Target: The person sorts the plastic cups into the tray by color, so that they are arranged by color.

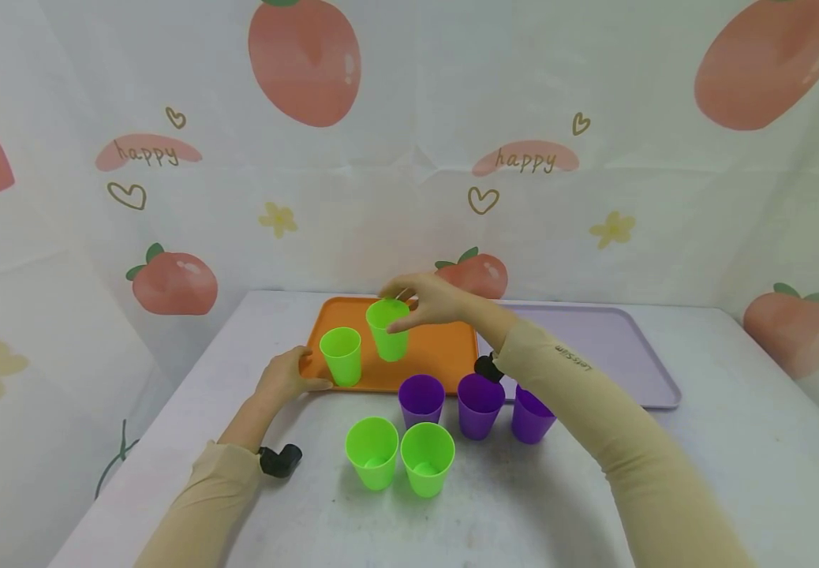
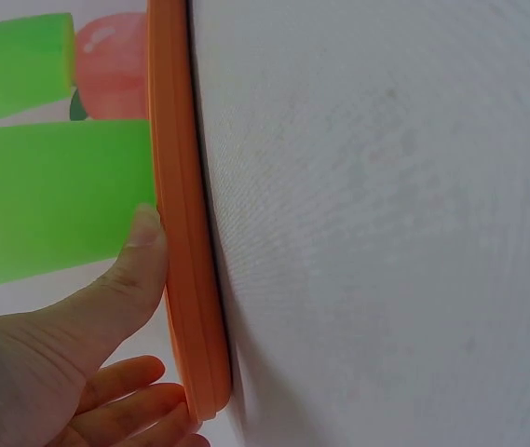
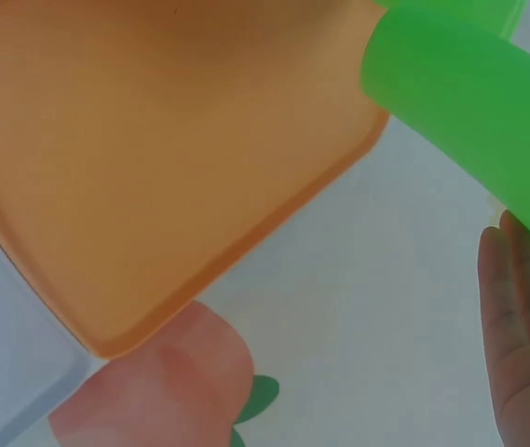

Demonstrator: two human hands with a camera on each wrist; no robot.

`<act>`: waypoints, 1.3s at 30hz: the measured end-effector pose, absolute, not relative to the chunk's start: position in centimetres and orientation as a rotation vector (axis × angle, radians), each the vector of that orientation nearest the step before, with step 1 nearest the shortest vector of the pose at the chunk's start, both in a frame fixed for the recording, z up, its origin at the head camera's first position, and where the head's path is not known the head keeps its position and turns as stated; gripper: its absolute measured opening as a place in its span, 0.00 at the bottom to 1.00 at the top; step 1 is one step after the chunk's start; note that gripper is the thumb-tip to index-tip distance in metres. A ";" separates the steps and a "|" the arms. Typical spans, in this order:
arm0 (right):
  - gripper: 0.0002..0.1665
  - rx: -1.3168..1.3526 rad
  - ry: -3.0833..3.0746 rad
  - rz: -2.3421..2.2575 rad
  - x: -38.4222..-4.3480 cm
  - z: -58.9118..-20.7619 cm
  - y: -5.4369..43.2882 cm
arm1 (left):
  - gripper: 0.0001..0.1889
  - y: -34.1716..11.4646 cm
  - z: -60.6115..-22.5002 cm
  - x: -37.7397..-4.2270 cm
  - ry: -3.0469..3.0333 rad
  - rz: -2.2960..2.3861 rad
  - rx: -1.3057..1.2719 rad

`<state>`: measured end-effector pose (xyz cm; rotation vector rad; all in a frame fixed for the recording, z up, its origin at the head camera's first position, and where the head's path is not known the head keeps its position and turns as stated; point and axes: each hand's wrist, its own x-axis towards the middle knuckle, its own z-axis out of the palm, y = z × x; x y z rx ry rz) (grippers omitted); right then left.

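A: Far left first?

B: Left hand (image 1: pixel 285 380), at 9 o'clock of the orange tray (image 1: pixel 445 355). Gripping the tray's near-left corner: thumb on top of the rim, fingers curled under its edge, plain in the left wrist view.

A: On the tray?

B: Two green cups. Left cup (image 1: pixel 342 356) upright, just beside that thumb. Held cup (image 1: pixel 388 330) at 1 o'clock of it, close but apart.

A: Hand on that one?

B: Right hand (image 1: pixel 427 301), over its rim from 3 o'clock. Fingers arched round the rim, fingertips at the lip, thumb at the near side. Loose, half-open pinch on the held cup. Cannot tell whether resting on the tray floor or just above it.

A: Nearer, on the table (image 1: pixel 736 473)?

B: At 6 o'clock of the tray, two more green cups (image 1: pixel 399 454), upright, touching side by side. At 2 o'clock of those, three purple cups (image 1: pixel 478 405) in a row, upright, the rightmost partly behind the right sleeve (image 1: pixel 594 410).

A: Further right?

B: Lilac tray (image 1: pixel 615 347), at 3 o'clock of the orange one, edges just beside each other.
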<state>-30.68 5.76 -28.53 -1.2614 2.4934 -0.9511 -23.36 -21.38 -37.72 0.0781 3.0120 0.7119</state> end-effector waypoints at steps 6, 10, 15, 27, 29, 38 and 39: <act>0.32 -1.284 2.488 -0.899 -31.1 -28.7 5.0 | 0.38 -21.3 -37.7 -23.4 3.013 0.715 0.077; 0.31 -1.270 2.469 -0.884 -31.2 -28.9 4.6 | 0.39 -21.3 -37.8 -23.5 3.011 0.713 0.072; 0.34 -1.225 2.442 -0.839 -31.2 -29.1 4.3 | 0.39 -21.4 -37.9 -23.6 3.012 0.713 0.074; 0.36 -1.249 2.358 -0.654 -31.2 -29.1 3.9 | 0.38 -21.3 -37.8 -23.5 3.004 0.727 0.063; 0.36 -1.240 2.347 -0.636 -31.1 -29.2 3.8 | 0.39 -21.3 -37.8 -23.5 3.006 0.723 0.063; 0.38 -1.161 2.321 -0.588 -30.9 -29.4 3.3 | 0.39 -21.3 -37.7 -23.4 3.001 0.717 0.059; 0.38 -1.153 2.319 -0.585 -30.9 -29.4 3.2 | 0.39 -21.3 -37.7 -23.4 3.002 0.718 0.058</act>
